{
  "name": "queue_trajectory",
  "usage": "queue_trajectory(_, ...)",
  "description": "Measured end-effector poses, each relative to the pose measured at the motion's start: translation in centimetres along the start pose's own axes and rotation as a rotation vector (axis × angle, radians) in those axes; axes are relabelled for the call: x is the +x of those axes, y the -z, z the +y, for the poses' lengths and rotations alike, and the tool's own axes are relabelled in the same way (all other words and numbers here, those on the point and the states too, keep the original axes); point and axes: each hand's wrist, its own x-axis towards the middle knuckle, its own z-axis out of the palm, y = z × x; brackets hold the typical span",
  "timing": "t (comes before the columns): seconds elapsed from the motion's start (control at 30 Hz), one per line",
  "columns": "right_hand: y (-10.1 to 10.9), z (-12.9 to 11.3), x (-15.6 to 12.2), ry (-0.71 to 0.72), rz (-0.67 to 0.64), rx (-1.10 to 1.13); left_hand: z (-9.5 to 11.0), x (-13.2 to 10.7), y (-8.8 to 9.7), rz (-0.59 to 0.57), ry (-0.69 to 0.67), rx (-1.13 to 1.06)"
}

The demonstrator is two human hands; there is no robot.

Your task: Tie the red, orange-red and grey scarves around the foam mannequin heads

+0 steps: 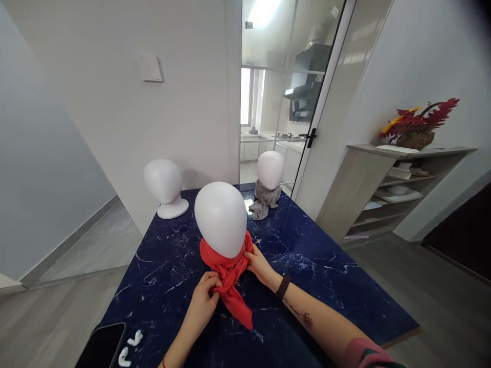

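Note:
A white mannequin head stands at the middle of the blue marbled table, with a red scarf wound around its neck. The scarf is gathered at the front, and one tail lies on the tabletop toward me. On the left of the gathered cloth, my left hand pinches a fold of it. My right hand grips the scarf at the right side of the neck, fingers closed on the cloth. Parts of the fingertips of both hands are hidden by the fabric.
A bare mannequin head stands at the back left; another wears a grey scarf at the back right. A phone and white earbuds lie front left. The table has a corner at right, near a shelf.

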Motion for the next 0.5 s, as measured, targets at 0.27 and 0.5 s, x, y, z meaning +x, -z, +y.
queue_trajectory(0.27, -0.1, -0.3, 0.1, 0.001, -0.015, 0.037, 0.0, 0.0, 3.3, -0.208, -0.003, 0.202)
queue_trajectory(0.5, -0.1, -1.8, -0.4, -0.073, -0.101, 0.020, 1.2, 2.1, 0.9, -0.063, -0.157, 0.350)
